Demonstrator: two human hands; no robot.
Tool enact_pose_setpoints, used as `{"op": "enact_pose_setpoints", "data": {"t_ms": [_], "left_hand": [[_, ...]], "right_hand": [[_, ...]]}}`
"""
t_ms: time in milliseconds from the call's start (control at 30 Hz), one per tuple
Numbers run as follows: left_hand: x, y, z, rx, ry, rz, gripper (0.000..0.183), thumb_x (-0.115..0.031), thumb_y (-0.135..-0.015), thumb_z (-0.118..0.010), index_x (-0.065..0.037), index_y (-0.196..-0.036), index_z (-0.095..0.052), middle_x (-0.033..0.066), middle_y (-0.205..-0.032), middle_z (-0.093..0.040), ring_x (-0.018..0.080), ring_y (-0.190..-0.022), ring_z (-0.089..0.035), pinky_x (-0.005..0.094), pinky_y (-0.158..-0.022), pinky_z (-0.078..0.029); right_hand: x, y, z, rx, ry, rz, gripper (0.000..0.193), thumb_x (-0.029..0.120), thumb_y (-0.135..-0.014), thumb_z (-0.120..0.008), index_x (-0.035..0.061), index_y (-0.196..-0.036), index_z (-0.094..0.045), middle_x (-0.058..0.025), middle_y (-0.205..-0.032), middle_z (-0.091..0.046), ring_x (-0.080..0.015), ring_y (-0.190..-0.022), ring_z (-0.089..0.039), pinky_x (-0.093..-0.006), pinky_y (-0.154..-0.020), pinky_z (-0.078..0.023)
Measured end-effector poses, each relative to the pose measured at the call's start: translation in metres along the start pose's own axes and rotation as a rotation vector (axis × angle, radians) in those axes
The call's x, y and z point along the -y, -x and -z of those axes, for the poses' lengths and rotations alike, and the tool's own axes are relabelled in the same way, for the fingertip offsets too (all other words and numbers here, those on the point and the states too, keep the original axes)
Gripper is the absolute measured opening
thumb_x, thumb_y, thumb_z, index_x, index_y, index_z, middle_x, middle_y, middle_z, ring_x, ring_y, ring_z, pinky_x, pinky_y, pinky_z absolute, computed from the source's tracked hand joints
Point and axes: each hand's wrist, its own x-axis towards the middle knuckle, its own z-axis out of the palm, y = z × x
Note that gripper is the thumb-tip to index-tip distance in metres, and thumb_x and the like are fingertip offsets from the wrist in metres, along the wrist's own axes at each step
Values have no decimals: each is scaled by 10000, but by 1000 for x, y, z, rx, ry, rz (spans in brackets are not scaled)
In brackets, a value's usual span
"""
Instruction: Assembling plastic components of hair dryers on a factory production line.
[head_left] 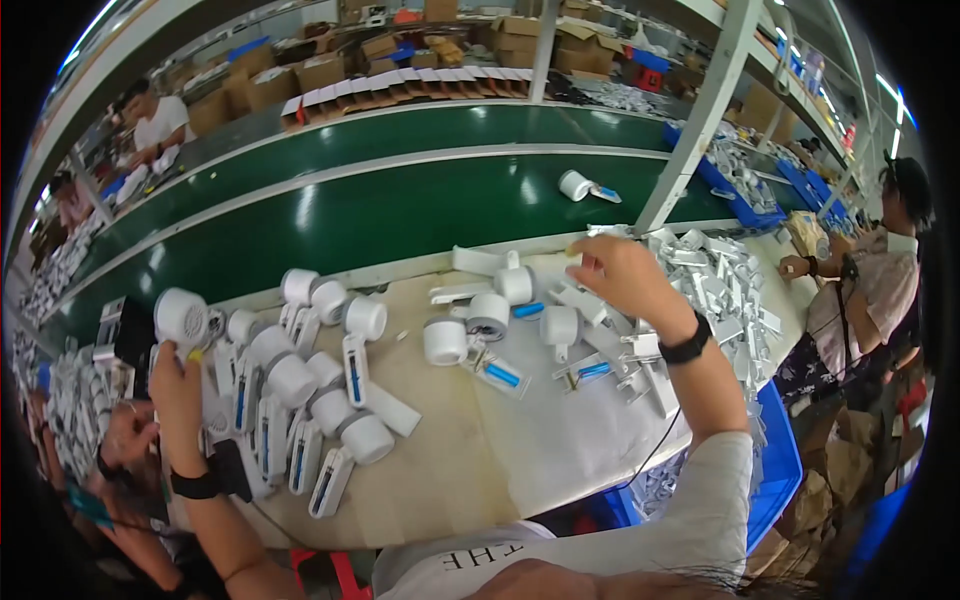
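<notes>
My left hand (178, 390) is closed on a white handheld device with a round, perforated head (182, 316); its handle is mostly hidden by my fingers. Close by on the right lies a cluster of similar devices (290, 380), several with blue batteries showing in open handles. My right hand (632, 280) hovers over the far side of the table, fingers apart and nothing visible in them. Below and left of it are a round-headed unit (560, 328), a loose blue battery (528, 311) and an opened handle with a battery (500, 372).
White plastic handle shells (715, 290) are heaped at the right, above a blue bin (775, 460). A green conveyor (400, 215) runs behind the table, carrying one device (575, 185). A metal post (700, 120) rises beyond my right hand. A co-worker's hand (128, 435) is near my left.
</notes>
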Motion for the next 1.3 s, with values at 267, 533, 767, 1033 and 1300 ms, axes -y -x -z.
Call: {"op": "enact_pose_setpoints", "data": {"t_ms": [267, 533, 767, 1033, 1300], "left_hand": [[40, -17, -55, 290, -144, -35, 341, -71, -722, -551, 25, -1030, -442, 281, -854, -560, 452, -845, -524, 481, -706, -413], [-31, -24, -34, 45, -503, -201, 569, -16, -684, -513, -5, -1243, -410, 204, -1297, -400, 353, -1227, -348, 427, -1003, -291], [-120, -9, -13, -33, 181, -541, 529, 84, -645, -366, -23, -1158, -436, 174, -1266, -429, 411, -1244, -304, 508, -1022, -216], [-202, 21, -19, 594, 953, -574, 691, -141, -745, -633, 19, -1318, -280, 166, -1347, -338, 274, -1269, -300, 357, -1046, -205], [-269, 96, -69, 396, 1309, -337, 723, -167, -763, -653, 13, -1308, -213, 187, -1219, -420, 261, -1077, -497, 367, -904, -410]], "right_hand": [[-189, -96, -37, 169, 423, -442, 338, 119, -742, -544, 99, -1079, -566, -158, -1029, -590, -320, -955, -564, -385, -817, -457], [-238, -167, -119, -110, 714, -43, 636, 122, -729, -582, 138, -1311, -325, -139, -1228, -464, -347, -1031, -529, -409, -870, -448], [-205, -165, -73, -151, 139, -318, 657, 286, -614, -730, 23, -1144, -445, -195, -985, -565, -328, -897, -572, -403, -800, -454], [-30, -98, 9, -108, -853, -126, 671, 299, -723, -702, -92, -1156, -370, -151, -996, -539, -182, -892, -559, -277, -739, -491], [90, 11, -36, -161, -1428, -198, 608, 172, -758, -662, -2, -1237, -332, -102, -1101, -505, -185, -985, -536, -340, -855, -457]]}}
